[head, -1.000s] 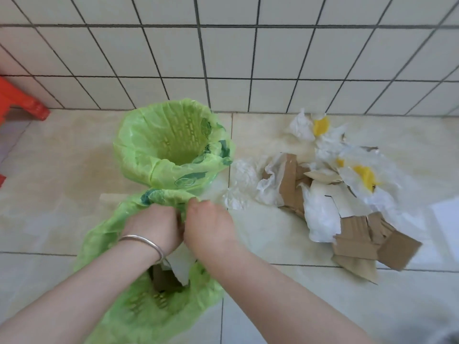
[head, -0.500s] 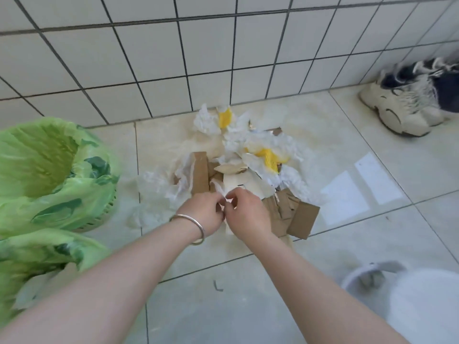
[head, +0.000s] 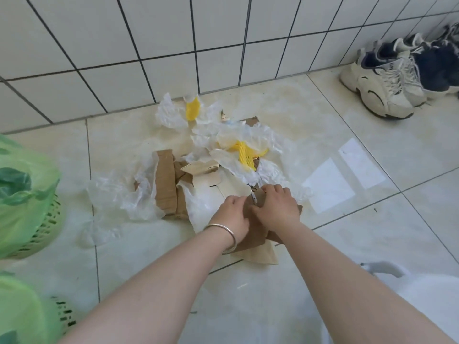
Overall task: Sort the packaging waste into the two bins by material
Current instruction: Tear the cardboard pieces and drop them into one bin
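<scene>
Cardboard scraps [head: 250,232] lie under our left hand [head: 234,214] and right hand [head: 278,206], both curled onto the top piece, and we judge that thin plastic film [head: 206,204] just left of that grip could snag and ride along into the wrong bin [head: 37,219].

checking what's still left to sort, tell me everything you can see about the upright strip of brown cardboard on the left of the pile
The cardboard strip is plain brown, looks corrugated, long and narrow, its top edge torn unevenly. It runs toward the wall and lies on the tiled floor among the waste. Crumpled clear plastic film overlaps its left edge; more brown cardboard scraps touch its right side. Neither hand touches it.
</scene>
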Demonstrator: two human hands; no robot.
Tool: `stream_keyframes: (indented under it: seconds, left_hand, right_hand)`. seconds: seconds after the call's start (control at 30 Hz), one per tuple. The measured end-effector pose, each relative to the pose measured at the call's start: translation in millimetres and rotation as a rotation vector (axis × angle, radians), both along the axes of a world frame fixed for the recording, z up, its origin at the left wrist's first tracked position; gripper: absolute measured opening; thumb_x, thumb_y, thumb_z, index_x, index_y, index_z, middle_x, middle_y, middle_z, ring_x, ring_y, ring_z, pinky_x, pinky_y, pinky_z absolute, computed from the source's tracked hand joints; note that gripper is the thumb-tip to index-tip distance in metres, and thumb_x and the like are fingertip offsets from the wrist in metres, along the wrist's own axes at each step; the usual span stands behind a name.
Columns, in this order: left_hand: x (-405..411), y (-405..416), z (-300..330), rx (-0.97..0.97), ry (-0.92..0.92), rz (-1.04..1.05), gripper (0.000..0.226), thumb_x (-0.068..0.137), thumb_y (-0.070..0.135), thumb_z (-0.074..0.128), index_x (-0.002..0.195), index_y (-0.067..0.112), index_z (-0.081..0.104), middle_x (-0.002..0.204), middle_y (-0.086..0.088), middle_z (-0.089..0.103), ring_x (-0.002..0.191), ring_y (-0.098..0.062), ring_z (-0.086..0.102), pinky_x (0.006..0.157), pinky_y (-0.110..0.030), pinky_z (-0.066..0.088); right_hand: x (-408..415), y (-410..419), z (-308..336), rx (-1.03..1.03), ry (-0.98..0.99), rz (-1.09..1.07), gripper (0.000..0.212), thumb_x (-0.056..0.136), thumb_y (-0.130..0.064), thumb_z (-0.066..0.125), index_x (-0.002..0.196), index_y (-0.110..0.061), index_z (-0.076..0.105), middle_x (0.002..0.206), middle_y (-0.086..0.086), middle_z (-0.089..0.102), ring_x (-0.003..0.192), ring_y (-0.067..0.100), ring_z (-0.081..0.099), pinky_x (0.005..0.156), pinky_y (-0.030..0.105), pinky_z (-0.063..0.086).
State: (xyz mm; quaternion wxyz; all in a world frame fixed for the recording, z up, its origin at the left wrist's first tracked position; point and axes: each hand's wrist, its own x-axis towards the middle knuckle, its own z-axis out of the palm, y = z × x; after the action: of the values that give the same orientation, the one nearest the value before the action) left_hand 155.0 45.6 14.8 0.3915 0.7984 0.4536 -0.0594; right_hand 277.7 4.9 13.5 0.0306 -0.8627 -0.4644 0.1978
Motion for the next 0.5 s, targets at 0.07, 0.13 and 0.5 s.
stream_keyframes:
  seconds: [0.07, 0.13, 0.5]
  left_hand:
    - [-0.3, -0.6, -14.5, 0.026, 0.07, -0.007, 0.069, 0.085, 0.028, 0.052, 0.145, 0.018, 0.02, 0.154, -0.008, 0.016, 0.141, -0.025, 0.018, 0.114, -0.035, 0.022]
    - [-9.2, -3.3, -27.5, 0.091, 0.132, -0.026, 0.08, 0.081, 0.036, 0.057, 0.146, 0.018, 0.014, 0.156, -0.007, 0.007, 0.143, -0.026, 0.008, 0.115, -0.04, 0.022]
    - [-91.1, -45.3, -47.2, 0.035, 0.053, 0.165, 0.094, 0.075, 0.044, 0.058, 0.147, 0.024, 0.002, 0.156, 0.003, -0.007, 0.144, -0.023, -0.007, 0.118, -0.035, 0.006]
  right_hand:
    - [-5.8, -0.8, -8.9, -0.074, -0.015, -0.03, 0.072, 0.072, -0.052, 0.062, 0.13, -0.016, 0.039, 0.126, 0.007, 0.049, 0.118, 0.028, 0.041, 0.092, 0.037, 0.039]
    - [-18.0, -6.5, -17.9, -0.128, -0.033, -0.043, 0.078, 0.066, -0.056, 0.067, 0.127, -0.015, 0.04, 0.121, 0.008, 0.054, 0.115, 0.029, 0.045, 0.089, 0.036, 0.04]
    - [-79.1, -38.9, -29.9, -0.039, 0.427, -0.245, 0.059, 0.06, -0.055, 0.077, 0.056, -0.018, 0.032, 0.053, -0.006, 0.038, 0.048, 0.009, 0.037, 0.043, 0.025, 0.021]
